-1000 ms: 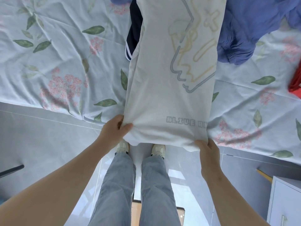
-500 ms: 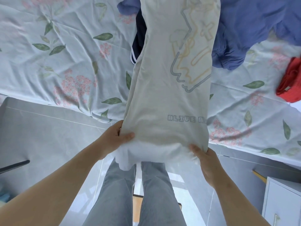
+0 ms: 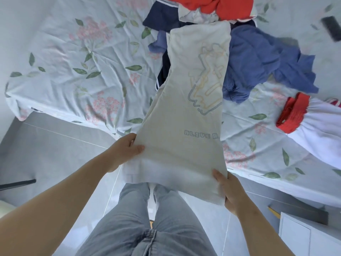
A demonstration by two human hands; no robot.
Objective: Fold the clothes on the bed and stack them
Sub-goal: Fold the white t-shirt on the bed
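Head view: blue garment (image 3: 258,58) beside shirt (image 3: 177,150)

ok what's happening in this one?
A person stands at the bed, sorting laundry. The left hand and right hand each grip a near corner of a white T-shirt that is folded lengthwise into a long strip. Its near end is held out past the bed edge. Its far end lies on an unfolded pile: a blue garment, a navy garment and a red garment.

Glossy grey tiled floor (image 3: 55,145), floral-sheeted bed (image 3: 64,80), white cabinet (image 3: 304,239) at lower right
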